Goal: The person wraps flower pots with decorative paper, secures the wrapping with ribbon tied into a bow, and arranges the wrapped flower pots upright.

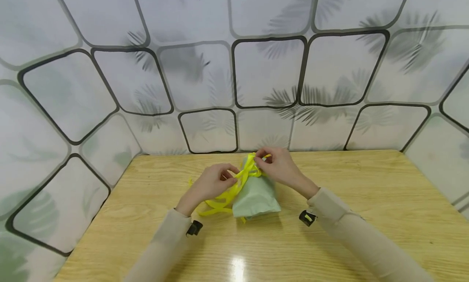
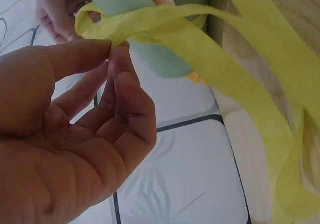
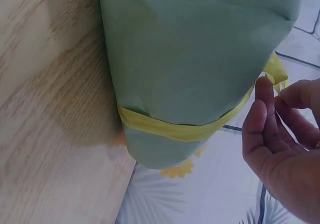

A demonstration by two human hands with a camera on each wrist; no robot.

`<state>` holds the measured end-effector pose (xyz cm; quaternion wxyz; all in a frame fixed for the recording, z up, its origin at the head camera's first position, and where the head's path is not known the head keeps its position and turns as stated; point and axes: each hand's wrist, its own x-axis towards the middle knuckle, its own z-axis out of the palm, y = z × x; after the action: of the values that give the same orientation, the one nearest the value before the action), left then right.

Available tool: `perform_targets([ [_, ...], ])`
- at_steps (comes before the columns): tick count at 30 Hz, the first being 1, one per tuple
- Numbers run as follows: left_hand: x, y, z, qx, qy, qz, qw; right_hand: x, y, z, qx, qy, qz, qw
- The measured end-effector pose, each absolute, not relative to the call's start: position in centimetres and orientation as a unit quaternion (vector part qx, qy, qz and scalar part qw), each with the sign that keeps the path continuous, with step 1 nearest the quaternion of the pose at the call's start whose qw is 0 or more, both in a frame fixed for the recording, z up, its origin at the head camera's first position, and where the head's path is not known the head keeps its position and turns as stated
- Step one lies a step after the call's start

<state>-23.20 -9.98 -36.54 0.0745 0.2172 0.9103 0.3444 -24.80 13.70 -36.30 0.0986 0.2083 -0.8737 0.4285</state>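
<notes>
A bundle in pale green wrapping (image 1: 256, 198) lies on the table, its wider end toward me. Yellow ribbon (image 3: 170, 129) circles it near the narrow far end, where small yellow petals (image 3: 180, 170) peek out. My left hand (image 1: 213, 182), at the bundle's left, pinches the ribbon (image 2: 210, 58) between thumb and forefinger; long tails trail down to the table. On the other side, my right hand (image 1: 280, 166) pinches a looped part of the ribbon with thumb and fingertips, above the wrapping. The knot area is partly hidden behind the fingers.
The wooden table (image 1: 348, 233) ends at a patterned backdrop (image 1: 269, 70) just behind the bundle. Black wrist devices sit at the left sleeve (image 1: 161, 237) and right sleeve (image 1: 351, 225). Loose ribbon tails (image 1: 216, 210) spread left of the bundle.
</notes>
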Motion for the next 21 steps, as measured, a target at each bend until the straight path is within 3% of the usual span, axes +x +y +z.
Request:
perform_targets([
  [9, -22.3, -11.7, -35.4, 0.241, 0.903, 0.335, 0.12, -25.0, 13.4, -36.6, 0.203, -0.859, 0.464, 0.078],
  [16, -21.7, -10.3, -35.1, 0.245, 0.9, 0.342, 0.115, -25.0, 13.2, -36.5, 0.203, -0.861, 0.46, 0.078],
  [21, -21.6, -8.4, -35.7, 0.208, 0.898, 0.379, 0.08, -24.8, 12.9, -36.4, 0.203, -0.859, 0.466, 0.065],
])
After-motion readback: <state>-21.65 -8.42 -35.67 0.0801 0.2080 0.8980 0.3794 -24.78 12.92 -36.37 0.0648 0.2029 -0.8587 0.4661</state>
